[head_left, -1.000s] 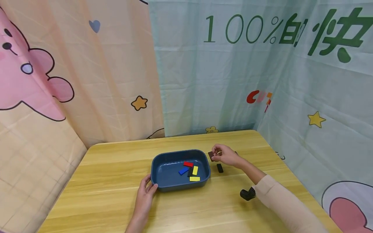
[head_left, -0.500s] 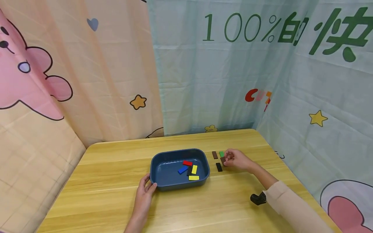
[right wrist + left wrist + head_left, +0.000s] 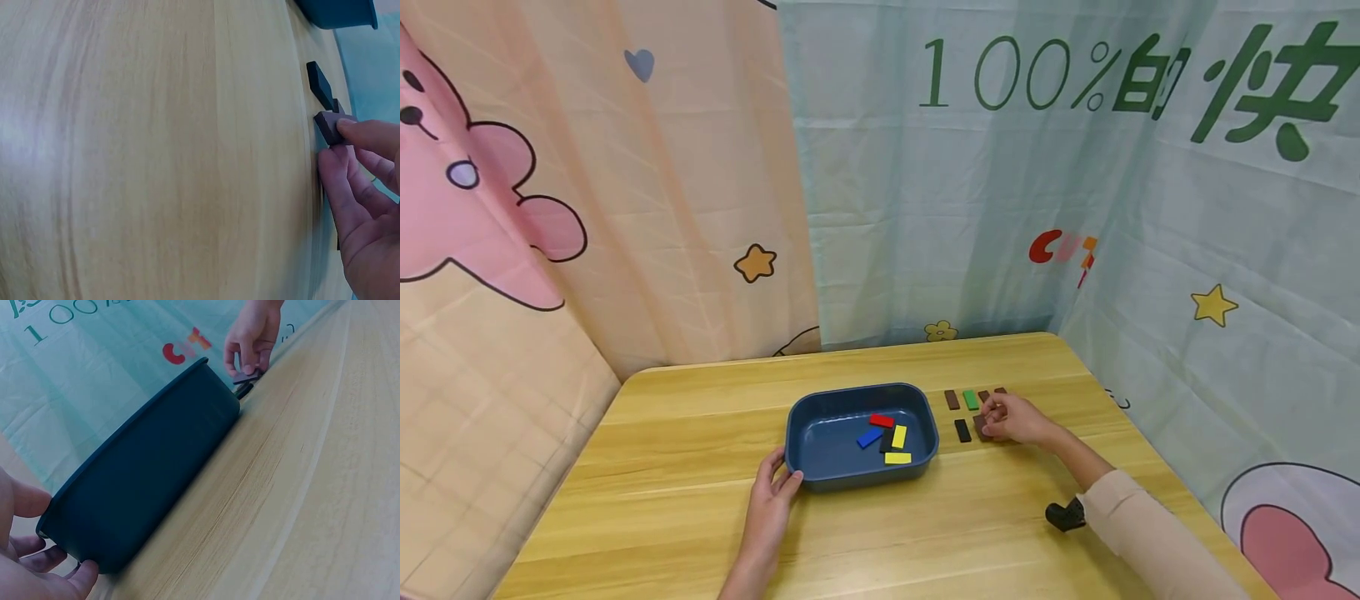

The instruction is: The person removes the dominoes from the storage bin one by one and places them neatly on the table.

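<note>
My left hand point(image 3: 771, 493) grips the near left corner of a dark blue rectangular bin point(image 3: 857, 483), thumb near the rim and fingers at the side. In the bin lie a red block point(image 3: 882, 422), a blue block point(image 3: 870, 437), a black block and two yellow blocks, one at the front point(image 3: 898, 458). Right of the bin, my right hand point(image 3: 1021, 420) pinches a brown domino-like block point(image 3: 326, 127) between thumb and fingers, just over or at the table. Beside it lies a black block point(image 3: 962, 431). Behind are a brown block point(image 3: 952, 400), a green block point(image 3: 971, 400) and two more brown ones, partly hidden.
The wooden table point(image 3: 655, 467) has a back edge against printed curtains point(image 3: 917, 208), which also close in both sides. A black device point(image 3: 1064, 516) sits at the right sleeve point(image 3: 1138, 525).
My right hand has moved right and a little toward me with a brown block, away from the back row, uncovering the green and brown blocks there. The left hand and bin stay put.
</note>
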Demonstrator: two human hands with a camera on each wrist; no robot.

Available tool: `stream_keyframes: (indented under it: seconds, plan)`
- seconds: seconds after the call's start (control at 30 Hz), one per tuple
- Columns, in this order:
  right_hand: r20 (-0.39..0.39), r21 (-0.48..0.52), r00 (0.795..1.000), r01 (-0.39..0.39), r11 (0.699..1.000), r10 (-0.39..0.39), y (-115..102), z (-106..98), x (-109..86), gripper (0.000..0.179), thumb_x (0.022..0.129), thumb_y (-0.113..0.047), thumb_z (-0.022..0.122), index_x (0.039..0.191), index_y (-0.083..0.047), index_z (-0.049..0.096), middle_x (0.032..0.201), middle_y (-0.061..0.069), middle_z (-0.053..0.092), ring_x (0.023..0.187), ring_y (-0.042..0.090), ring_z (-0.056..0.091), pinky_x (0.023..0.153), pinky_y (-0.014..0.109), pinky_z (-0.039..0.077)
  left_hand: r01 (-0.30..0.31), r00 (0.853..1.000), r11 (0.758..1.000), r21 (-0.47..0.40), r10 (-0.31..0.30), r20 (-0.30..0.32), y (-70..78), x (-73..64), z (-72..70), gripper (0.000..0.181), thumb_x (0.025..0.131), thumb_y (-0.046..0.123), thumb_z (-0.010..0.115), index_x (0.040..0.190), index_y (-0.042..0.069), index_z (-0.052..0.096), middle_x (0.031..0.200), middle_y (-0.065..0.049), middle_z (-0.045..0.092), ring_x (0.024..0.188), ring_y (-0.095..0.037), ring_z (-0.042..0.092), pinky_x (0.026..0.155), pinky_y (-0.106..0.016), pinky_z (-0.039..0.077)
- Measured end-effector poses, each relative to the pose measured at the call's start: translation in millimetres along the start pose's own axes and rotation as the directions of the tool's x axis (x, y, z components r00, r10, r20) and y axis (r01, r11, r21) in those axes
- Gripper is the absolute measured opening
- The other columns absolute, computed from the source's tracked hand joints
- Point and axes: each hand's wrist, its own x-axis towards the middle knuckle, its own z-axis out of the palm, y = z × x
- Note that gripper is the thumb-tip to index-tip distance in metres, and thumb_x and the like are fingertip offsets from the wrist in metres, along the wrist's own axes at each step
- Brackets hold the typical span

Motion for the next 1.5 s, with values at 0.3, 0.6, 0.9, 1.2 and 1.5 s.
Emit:
stream_keyframes:
  seconds: [0.3, 0.6, 0.9, 1.2, 1.5]
  plan:
    - [-0.039, 0.001, 0.998, -0.044, 0.999, 0.044, -5.8, 5.5, -2.2, 0.021, 0.093, 0.001, 0.073, 0.109, 0.004, 0.061, 0.086, 0.009, 0.062, 0.079, 0.021, 0.062, 0.068, 0.033, 0.059, -0.015, 1.0, 1.0, -0.005, 0.015, 0.002, -0.4, -1.1, 0.4, 0.055, 0.108, 0.003, 0.049, 0.157, -0.006, 0.027, 0.16, -0.031, 0.023, 0.144, -0.051, 0.033, 0.114, -0.041, 0.041]
    - [-0.088, -0.08, 0.994, -0.079, 0.994, 0.072, -7.0, 11.0, -1.1, 0.019, 0.089, 0.003, 0.071, 0.106, 0.002, 0.064, 0.086, 0.008, 0.061, 0.075, 0.02, 0.062, 0.065, 0.033, 0.06, -0.006, 1.0, 1.0, -0.009, 0.006, -0.007, 0.7, -1.1, -0.1, 0.054, 0.108, 0.003, 0.049, 0.157, -0.005, 0.029, 0.16, -0.029, 0.025, 0.144, -0.05, 0.033, 0.115, -0.044, 0.039]
    - [-0.101, -0.056, 0.992, -0.087, 0.995, 0.081, -7.2, 14.1, -2.9, 0.02, 0.09, 0.003, 0.072, 0.107, 0.003, 0.062, 0.086, 0.01, 0.061, 0.072, 0.021, 0.064, 0.065, 0.034, 0.061, -0.004, 1.0, 1.0, -0.011, 0.004, -0.006, 1.1, -0.9, -0.6, 0.055, 0.108, 0.002, 0.049, 0.157, -0.005, 0.028, 0.161, -0.03, 0.024, 0.144, -0.05, 0.032, 0.115, -0.043, 0.04]
    - [-0.11, -0.117, 0.994, -0.041, 0.992, 0.028, -8.2, 13.2, -4.9, 0.018, 0.089, 0.002, 0.074, 0.105, 0.001, 0.064, 0.086, 0.007, 0.062, 0.073, 0.019, 0.062, 0.063, 0.032, 0.057, -0.006, 1.0, 1.0, -0.01, 0.006, 0.001, 0.8, -2.0, -0.4, 0.054, 0.108, 0.003, 0.049, 0.157, -0.005, 0.028, 0.16, -0.03, 0.024, 0.144, -0.05, 0.032, 0.114, -0.041, 0.04]
    - [-0.111, -0.181, 0.993, 0.012, 0.983, -0.032, -21.6, 8.1, -3.9, 0.018, 0.09, -0.001, 0.075, 0.106, 0.002, 0.065, 0.088, 0.005, 0.063, 0.077, 0.02, 0.06, 0.064, 0.034, 0.052, 0.012, 1.0, 1.0, -0.012, -0.012, -0.003, 2.2, -1.6, -1.0, 0.054, 0.108, 0.003, 0.049, 0.157, -0.004, 0.029, 0.161, -0.027, 0.026, 0.145, -0.047, 0.033, 0.117, -0.048, 0.035]
